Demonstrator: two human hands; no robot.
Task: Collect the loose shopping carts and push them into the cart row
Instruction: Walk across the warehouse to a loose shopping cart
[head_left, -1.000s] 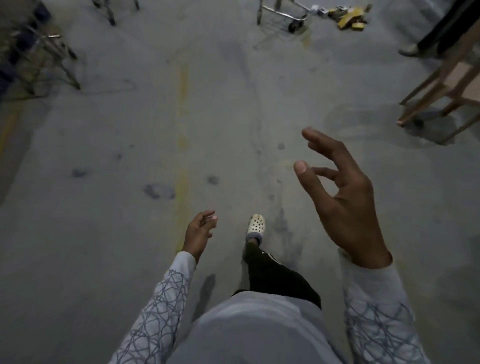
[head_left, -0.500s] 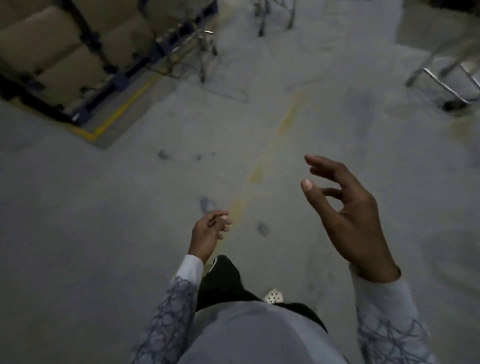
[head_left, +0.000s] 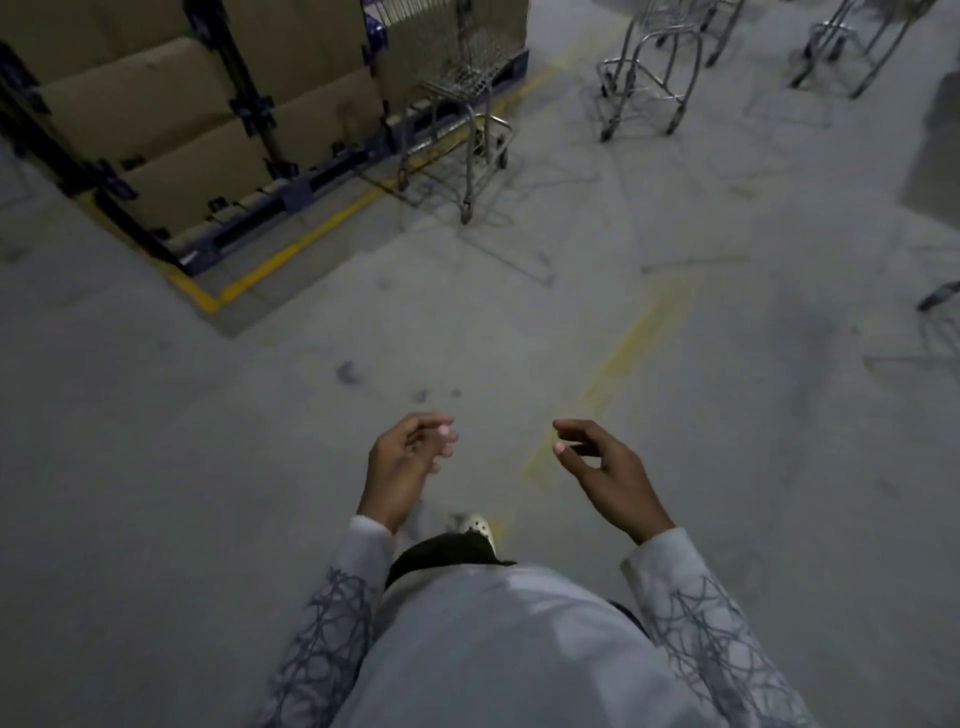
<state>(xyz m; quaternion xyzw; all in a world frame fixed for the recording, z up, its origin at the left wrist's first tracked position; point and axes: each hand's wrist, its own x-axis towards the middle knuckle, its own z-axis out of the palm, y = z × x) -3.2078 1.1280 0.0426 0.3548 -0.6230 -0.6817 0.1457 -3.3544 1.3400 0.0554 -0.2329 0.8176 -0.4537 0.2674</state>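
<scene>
A metal shopping cart (head_left: 462, 109) stands ahead and slightly left, next to a pallet of boxes; only its lower frame and wheels show. A second cart frame (head_left: 649, 78) stands at the top right, and a third (head_left: 857, 47) sits farther right at the frame's edge. My left hand (head_left: 405, 467) hangs in front of me with loosely curled fingers and holds nothing. My right hand (head_left: 602, 467) is beside it, fingers relaxed and slightly bent, also holding nothing. Both hands are well short of the carts.
A pallet of cardboard boxes (head_left: 182, 119) with dark straps fills the top left, bordered by a yellow floor line (head_left: 291, 254). Part of another metal object (head_left: 940, 317) pokes in at the right edge. Grey concrete floor lies between me and the carts.
The view has swung left and moved forward, bringing the boxes and carts closer. My right hand has dropped lower, level with my left hand.
</scene>
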